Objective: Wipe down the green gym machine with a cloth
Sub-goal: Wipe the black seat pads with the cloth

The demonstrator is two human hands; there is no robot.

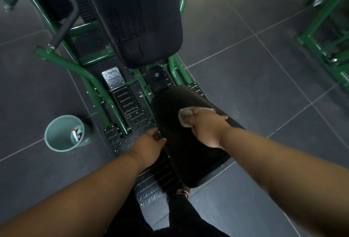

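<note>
Landmark: the seat [188,142], a black pad low in the green machine [75,66], seen from above.
Cloth: a pale grey cloth [186,116] lies on the seat's top, toward its far end, partly under the right hand.
Right hand: the right hand [205,129] lies palm down on the seat, over the near part of the cloth; its grip looks flat, fingers stretched across the fabric and pressing it to the pad rather than curled round it.
Left hand: the left hand [149,146] is at the seat's left edge; its grip is curled, thumb and fingertips closed on the rim of the pad.
Backrest: a larger black backrest [139,19] stands beyond the seat's far end, apart from both hands.
Frame: green tubes of the machine run left of the seat and past its far end.
Footplates: dark ribbed footplates [130,104] lie just left of the seat, with one bright metal plate [111,78] beyond them.
Bin: a pale green bin [62,133] stands on the floor [255,57] well left of the seat, small red and white items inside.
Second frame: another green frame [324,34] stands far right of the seat.
Floor: dark grey tiles with light joints surround the seat.
Legs: dark trousers [181,218] show just near the seat's near end.
</note>
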